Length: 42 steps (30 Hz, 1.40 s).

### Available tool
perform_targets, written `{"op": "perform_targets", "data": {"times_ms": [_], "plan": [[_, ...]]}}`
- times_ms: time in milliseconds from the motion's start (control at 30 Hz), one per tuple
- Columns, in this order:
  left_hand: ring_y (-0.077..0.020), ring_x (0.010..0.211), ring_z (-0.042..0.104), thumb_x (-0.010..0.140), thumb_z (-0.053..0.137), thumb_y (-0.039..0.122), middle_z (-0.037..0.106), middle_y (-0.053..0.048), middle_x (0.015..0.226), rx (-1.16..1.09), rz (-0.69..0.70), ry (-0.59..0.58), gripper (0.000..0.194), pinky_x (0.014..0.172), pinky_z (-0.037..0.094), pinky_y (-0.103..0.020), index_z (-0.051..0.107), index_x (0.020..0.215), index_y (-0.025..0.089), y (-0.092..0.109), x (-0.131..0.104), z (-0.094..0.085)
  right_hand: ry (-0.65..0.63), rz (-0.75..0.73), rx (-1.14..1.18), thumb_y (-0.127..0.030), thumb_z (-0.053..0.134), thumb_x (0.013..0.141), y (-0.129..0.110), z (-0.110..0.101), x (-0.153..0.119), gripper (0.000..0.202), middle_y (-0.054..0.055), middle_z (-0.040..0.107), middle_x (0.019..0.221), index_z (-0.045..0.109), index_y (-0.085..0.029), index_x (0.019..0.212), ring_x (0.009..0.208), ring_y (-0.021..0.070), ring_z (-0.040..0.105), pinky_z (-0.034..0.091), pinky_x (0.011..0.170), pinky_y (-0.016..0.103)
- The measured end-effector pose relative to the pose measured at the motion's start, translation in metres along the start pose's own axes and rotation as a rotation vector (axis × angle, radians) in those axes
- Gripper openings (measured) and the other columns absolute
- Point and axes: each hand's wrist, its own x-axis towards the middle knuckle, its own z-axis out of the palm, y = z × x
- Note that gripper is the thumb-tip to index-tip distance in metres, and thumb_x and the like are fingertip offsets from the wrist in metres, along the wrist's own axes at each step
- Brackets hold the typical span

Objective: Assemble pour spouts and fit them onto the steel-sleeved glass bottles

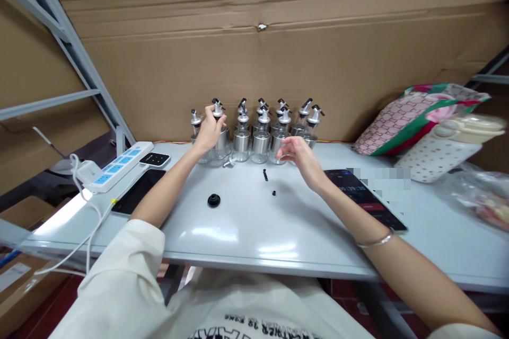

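Several glass bottles with steel bands and silver pour spouts, such as this bottle (260, 140), stand in rows at the back of the table. My left hand (211, 128) is closed round the silver top of a bottle at the left of the group. Above the table, by the front bottles on the right, my right hand (297, 154) has its fingers apart and holds nothing. A round black cap (213, 200), a small black lever (265, 175), a tiny black piece (274, 193) and a silver spout part (229, 162) lie on the table.
A power strip (121, 166), a small white device (155, 159) and a dark tablet (137, 190) are at left. At right are a phone-like screen (368, 198), a dotted flask (441, 148) and a patterned bag (413, 116). Cardboard (238, 63) rises behind.
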Motion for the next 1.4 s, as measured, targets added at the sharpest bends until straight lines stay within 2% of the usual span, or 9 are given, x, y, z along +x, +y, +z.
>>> {"op": "perform_targets", "data": {"times_ms": [233,367,533,700,867,900,1000,1100,1400], "plan": [[-0.0189,0.078,0.065,0.092,0.043,0.046,0.062,-0.010,0.095,0.003,-0.069,0.076,0.035,0.087,0.046,-0.040,0.031,0.111,0.019,-0.018,0.003,0.017,-0.002,-0.042,-0.039,-0.063,0.041,0.085,-0.005,0.002,-0.004,0.043,-0.001,0.060,0.072,0.050,-0.022,0.096,0.074,0.0146,0.059,0.046,0.075,0.032],[-0.0195,0.080,0.065,0.092,0.045,0.044,0.061,-0.011,0.094,0.005,-0.116,0.034,0.037,0.087,0.046,-0.041,0.032,0.113,0.017,-0.025,-0.004,0.022,0.019,-0.073,-0.042,-0.064,0.044,0.083,-0.005,0.003,-0.004,0.044,-0.002,0.060,0.070,0.047,-0.023,0.098,0.073,0.0149,0.059,0.045,0.076,0.033],[-0.0250,0.111,0.054,0.089,0.051,0.038,0.052,-0.018,0.115,0.055,-0.082,0.061,0.036,0.099,0.038,-0.044,0.035,0.113,0.015,-0.030,-0.005,0.022,0.019,-0.097,-0.039,-0.063,0.044,0.084,-0.006,0.002,-0.004,0.044,-0.002,0.060,0.070,0.046,-0.022,0.100,0.072,0.0147,0.058,0.046,0.076,0.033],[-0.0265,0.123,0.043,0.084,0.056,0.023,0.043,-0.019,0.125,0.097,-0.064,0.043,0.043,0.107,0.030,-0.046,0.031,0.119,0.015,-0.015,-0.009,0.016,0.034,-0.122,-0.066,-0.061,0.043,0.086,-0.006,0.002,-0.005,0.042,-0.001,0.060,0.073,0.046,-0.021,0.101,0.075,0.0147,0.058,0.045,0.076,0.032],[-0.0248,0.128,0.039,0.082,0.055,0.021,0.030,-0.018,0.136,0.107,0.016,0.074,0.059,0.105,0.036,-0.044,0.019,0.128,0.019,0.011,-0.041,-0.015,0.061,-0.153,-0.095,-0.060,0.044,0.086,-0.005,0.003,-0.005,0.041,-0.001,0.060,0.074,0.047,-0.021,0.100,0.076,0.0146,0.057,0.044,0.074,0.030],[-0.0239,0.123,0.044,0.083,0.053,0.022,0.032,-0.018,0.134,0.140,0.031,0.021,0.054,0.102,0.039,-0.043,0.022,0.128,0.018,0.015,-0.049,-0.022,0.054,-0.153,-0.105,-0.060,0.044,0.086,-0.005,0.003,-0.006,0.041,-0.001,0.060,0.074,0.047,-0.022,0.100,0.076,0.0148,0.057,0.044,0.074,0.031],[-0.0218,0.104,0.056,0.084,0.048,0.023,0.050,-0.012,0.116,0.285,0.034,-0.347,0.033,0.094,0.045,-0.041,0.040,0.116,0.017,0.019,-0.072,-0.033,0.013,-0.152,-0.144,-0.060,0.042,0.087,-0.006,0.004,-0.008,0.040,-0.001,0.060,0.073,0.047,-0.022,0.100,0.075,0.0155,0.057,0.043,0.076,0.032],[-0.0239,0.108,0.054,0.085,0.049,0.025,0.055,-0.012,0.116,0.466,-0.048,-0.587,0.035,0.095,0.044,-0.040,0.044,0.118,0.015,0.015,-0.090,-0.025,-0.025,-0.163,-0.191,-0.058,0.041,0.089,-0.008,0.005,-0.011,0.038,-0.001,0.060,0.072,0.047,-0.023,0.102,0.074,0.0161,0.057,0.043,0.077,0.032],[-0.0249,0.100,0.061,0.093,0.042,0.031,0.062,-0.012,0.110,0.683,-0.156,-0.648,0.024,0.080,0.048,-0.034,0.049,0.109,0.015,0.009,-0.096,0.006,-0.046,-0.122,-0.108,-0.058,0.044,0.087,-0.009,0.009,-0.013,0.037,-0.001,0.060,0.071,0.048,-0.023,0.099,0.073,0.0152,0.057,0.044,0.077,0.032]]}}
